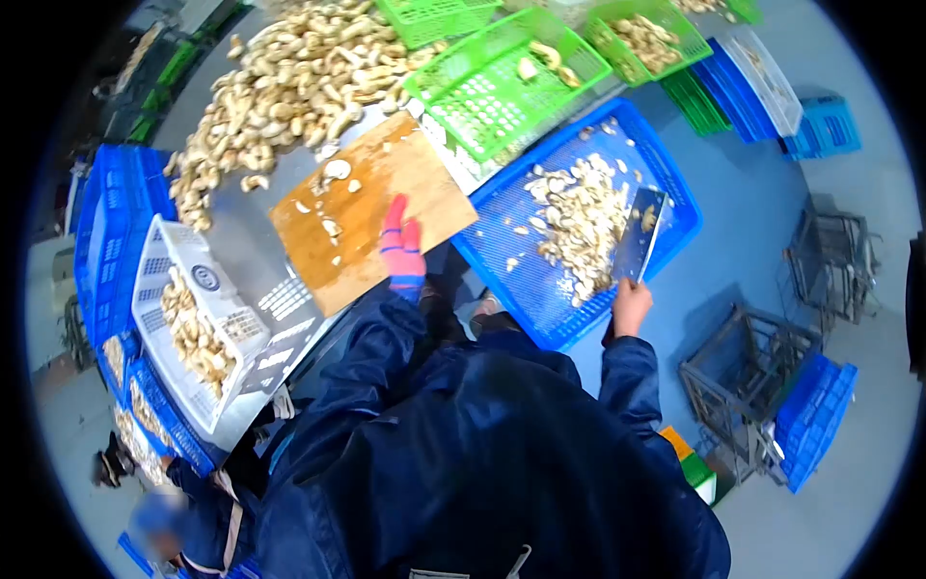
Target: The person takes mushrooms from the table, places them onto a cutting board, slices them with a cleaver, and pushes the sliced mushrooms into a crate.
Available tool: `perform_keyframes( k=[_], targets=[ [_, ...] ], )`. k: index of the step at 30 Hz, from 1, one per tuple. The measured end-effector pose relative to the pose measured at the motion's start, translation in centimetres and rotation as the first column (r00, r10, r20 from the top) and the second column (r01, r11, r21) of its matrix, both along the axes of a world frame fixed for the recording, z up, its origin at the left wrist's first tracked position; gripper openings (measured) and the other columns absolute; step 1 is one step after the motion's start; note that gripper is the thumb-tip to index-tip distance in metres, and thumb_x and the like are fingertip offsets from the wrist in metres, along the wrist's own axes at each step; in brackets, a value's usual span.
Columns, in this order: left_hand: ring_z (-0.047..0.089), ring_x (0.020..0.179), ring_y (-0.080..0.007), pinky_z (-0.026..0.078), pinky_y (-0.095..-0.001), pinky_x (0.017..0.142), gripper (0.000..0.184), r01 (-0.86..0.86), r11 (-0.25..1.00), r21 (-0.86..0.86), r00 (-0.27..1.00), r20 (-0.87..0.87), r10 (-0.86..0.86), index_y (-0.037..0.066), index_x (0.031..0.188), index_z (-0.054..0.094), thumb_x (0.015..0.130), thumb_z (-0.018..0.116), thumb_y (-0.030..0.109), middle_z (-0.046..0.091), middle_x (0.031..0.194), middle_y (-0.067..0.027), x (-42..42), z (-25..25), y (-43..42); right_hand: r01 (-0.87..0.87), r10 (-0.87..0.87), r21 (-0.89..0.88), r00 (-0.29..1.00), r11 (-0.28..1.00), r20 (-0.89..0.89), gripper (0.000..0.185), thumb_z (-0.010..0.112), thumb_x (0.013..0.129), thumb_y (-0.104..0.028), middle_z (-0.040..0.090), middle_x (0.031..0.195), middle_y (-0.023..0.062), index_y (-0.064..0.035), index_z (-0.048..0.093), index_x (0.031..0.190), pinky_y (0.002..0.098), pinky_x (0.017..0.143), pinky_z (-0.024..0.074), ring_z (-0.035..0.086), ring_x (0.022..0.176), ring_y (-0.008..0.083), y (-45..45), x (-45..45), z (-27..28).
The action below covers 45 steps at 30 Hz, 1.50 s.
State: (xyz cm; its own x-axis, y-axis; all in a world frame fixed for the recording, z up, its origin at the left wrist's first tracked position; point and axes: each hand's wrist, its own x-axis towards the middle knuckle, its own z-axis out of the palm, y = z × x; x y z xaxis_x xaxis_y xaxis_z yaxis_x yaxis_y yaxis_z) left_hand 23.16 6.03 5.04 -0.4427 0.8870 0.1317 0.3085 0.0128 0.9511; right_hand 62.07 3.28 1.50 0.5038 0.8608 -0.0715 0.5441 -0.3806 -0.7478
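My right hand [632, 307] is closed round the handle of a cleaver [640, 232]. Its broad blade, with a few pale slices stuck on it, is over the right side of a blue perforated basket [502, 275]. A heap of pale slices [584, 217] lies in that basket. My left hand [403, 249], in a red glove with blue bands, is open with its fingers stretched out above the right part of a wooden cutting board [362, 227]. Several white scraps [337, 170] lie on the board. Nothing shows in the left hand.
Whole pale mushroom-like pieces [299, 82] are heaped behind the board. A green basket [463, 121] with a few pieces stands at the back. A white basket [159, 261] is at the left. Metal frames [748, 372] stand on the right floor. Another person [207, 521] is at lower left.
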Motion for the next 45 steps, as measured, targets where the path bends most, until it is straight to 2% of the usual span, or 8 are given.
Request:
perform_keyframes(
  k=[3,6,12,18,24,31,39,45],
  targets=[
    [0.038,0.121,-0.0291,0.026,-0.0358,0.102,0.044,-0.355,0.931,0.083,0.914,-0.177,0.364,0.0,0.125,0.044,0.084,0.053,0.013,0.043,0.129,-0.0171,-7.4,-4.7,-4.1,0.053,-0.201,-0.222,0.657,0.974,-0.727,0.014,0.05,0.083,-0.013,0.035,0.049,0.0006,-0.0071,0.045,0.072,0.0262,0.032,0.0289,0.034,0.035,0.0106,0.0,-1.6,1.9],
    [0.033,0.124,-0.0345,0.024,-0.0386,0.104,0.057,-0.602,0.798,-0.018,0.722,-0.439,0.535,-0.002,0.129,0.036,0.081,0.057,0.02,0.035,0.134,-0.0218,-12.0,-6.4,-7.3,-0.121,-0.119,-0.188,0.432,0.975,-0.894,0.02,0.051,0.087,-0.017,0.034,0.049,-0.0008,-0.0106,0.042,0.071,0.0274,0.032,0.0288,0.032,0.033,0.0103,0.3,-5.3,4.3],
    [0.025,0.127,-0.0382,0.018,-0.0458,0.105,0.071,-0.686,0.718,-0.116,0.578,-0.686,0.442,-0.002,0.133,0.029,0.079,0.059,0.033,0.028,0.137,-0.0253,-13.3,-9.8,-4.2,-0.628,0.012,-0.317,0.462,0.711,-0.887,0.032,0.056,0.084,-0.018,0.042,0.046,0.0016,-0.0081,0.045,0.056,0.0269,0.033,0.033,0.04,0.033,0.0122,1.6,-16.0,3.6],
    [0.026,0.126,-0.0386,0.016,-0.0493,0.105,0.077,-0.674,0.709,-0.209,0.575,-0.751,0.325,0.003,0.135,0.028,0.075,0.061,0.038,0.028,0.136,-0.0244,-12.4,-8.2,3.6,-0.646,0.027,-0.331,0.478,0.688,-0.878,0.027,0.054,0.085,-0.016,0.042,0.047,0.0016,-0.0068,0.045,0.061,0.0286,0.033,0.0341,0.039,0.033,0.0125,3.2,-24.4,1.5],
    [0.031,0.121,-0.0403,0.021,-0.0483,0.102,0.069,-0.163,0.972,-0.171,0.768,-0.641,0.016,0.006,0.129,0.04,0.072,0.065,0.036,0.034,0.133,-0.0222,-16.0,-4.2,6.1,-0.594,0.001,-0.393,0.552,0.702,-0.834,0.028,0.053,0.084,-0.014,0.042,0.046,0.0025,-0.0064,0.044,0.059,0.0289,0.033,0.0343,0.039,0.032,0.0133,5.6,-27.8,1.6],
    [0.048,0.106,-0.036,0.039,-0.0402,0.091,0.082,-0.431,0.701,-0.568,0.808,-0.589,0.02,-0.003,0.112,0.05,0.061,0.066,0.059,0.051,0.111,-0.0245,-24.4,-5.0,15.8,-0.522,-0.086,-0.437,0.566,0.733,-0.82,0.026,0.054,0.084,-0.014,0.042,0.048,0.0024,-0.005,0.045,0.062,0.0295,0.034,0.0361,0.04,0.034,0.0139,6.7,-30.6,1.1],
    [0.058,0.079,-0.0353,0.047,-0.0417,0.07,0.031,-0.471,0.763,-0.442,0.819,-0.541,0.192,0.004,0.094,0.058,0.073,0.065,0.025,0.059,0.087,-0.0186,-23.8,-9.4,17.8,-0.489,-0.056,-0.404,0.582,0.773,-0.811,0.026,0.054,0.084,-0.014,0.043,0.048,0.0029,-0.0049,0.045,0.062,0.0298,0.034,0.0363,0.041,0.034,0.0139,6.4,-31.9,1.0],
    [0.058,0.063,-0.0197,0.046,-0.0295,0.062,0.013,-0.139,0.903,-0.407,0.979,-0.194,0.063,0.005,0.08,0.062,0.071,0.066,0.014,0.062,0.068,-0.0085,-28.4,-9.2,14.7,-0.524,0.004,-0.357,0.567,0.774,-0.824,0.027,0.054,0.084,-0.015,0.043,0.048,0.0029,-0.0049,0.045,0.06,0.0288,0.034,0.0363,0.04,0.033,0.0132,6.6,-31.9,0.6]
  ],
)
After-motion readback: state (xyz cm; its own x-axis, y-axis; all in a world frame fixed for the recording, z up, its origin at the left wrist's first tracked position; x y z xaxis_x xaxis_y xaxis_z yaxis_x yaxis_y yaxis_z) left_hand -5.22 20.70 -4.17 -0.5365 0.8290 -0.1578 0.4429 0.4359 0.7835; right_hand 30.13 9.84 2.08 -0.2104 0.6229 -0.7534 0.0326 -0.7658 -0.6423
